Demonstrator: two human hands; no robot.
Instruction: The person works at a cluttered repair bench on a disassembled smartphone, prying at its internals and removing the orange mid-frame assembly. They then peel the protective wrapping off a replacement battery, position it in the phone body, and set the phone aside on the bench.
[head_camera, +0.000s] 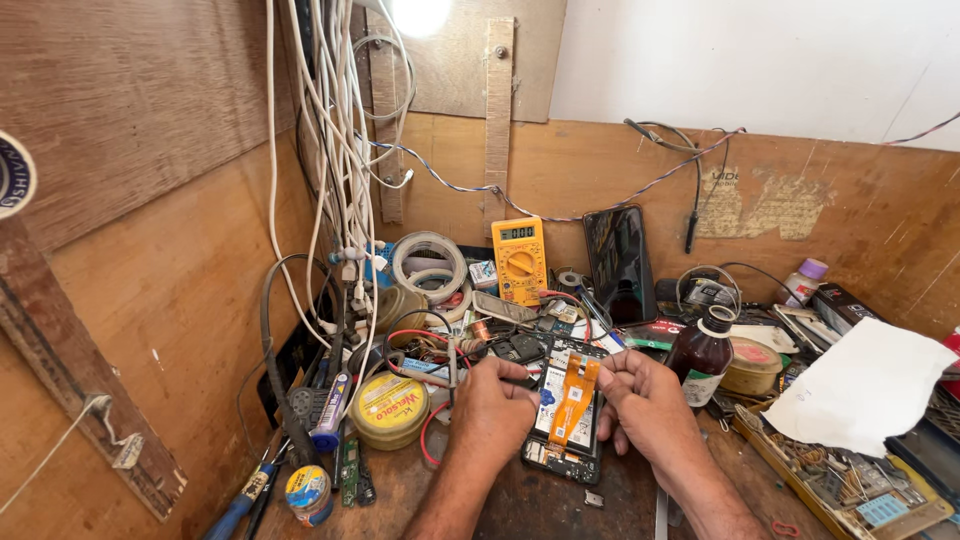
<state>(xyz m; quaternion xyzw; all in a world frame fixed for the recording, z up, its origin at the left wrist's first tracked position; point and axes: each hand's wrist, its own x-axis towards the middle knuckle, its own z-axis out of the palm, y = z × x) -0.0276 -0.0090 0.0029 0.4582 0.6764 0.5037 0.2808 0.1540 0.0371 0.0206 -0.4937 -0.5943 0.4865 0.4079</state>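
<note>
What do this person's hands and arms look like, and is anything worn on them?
Both the left hand and the right hand are bare: no gloves, and no rings or watch that show. The forearms are bare too, with some hair; no sleeves reach into view. Fingernails look short and plain.

A bright lamp (420, 12) glares white at the top edge above my bench, washing the white cables (335, 120) beneath it. Warm, even light fills the wooden walls; soft shadows sit under my hands. Edges bow outward slightly; focus is sharp throughout.
</note>
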